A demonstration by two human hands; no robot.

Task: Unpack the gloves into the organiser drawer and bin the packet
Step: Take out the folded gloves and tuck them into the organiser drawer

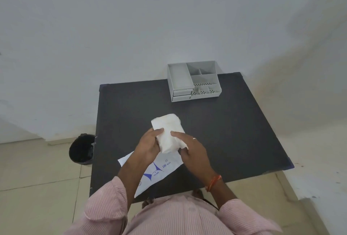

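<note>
Dark rectangular worktop (234, 131) at centre. Grey plastic compartmented organiser (194, 81) at far edge, both small drawers at its left front closed. Flat white printed packet (165, 167) lying at near edge, partly under forearms. Black round bin (81, 149) on floor, left of worktop. White stack of gloves (167, 131) held above worktop, left hand (148, 145) and right hand (189, 146) each with grip clamped on stack.

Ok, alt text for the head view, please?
Both hands, left hand and right hand, hold a white stack of gloves above a black table, over the flat white blue-printed packet. Grey plastic organiser behind; black bin on the floor.
</note>
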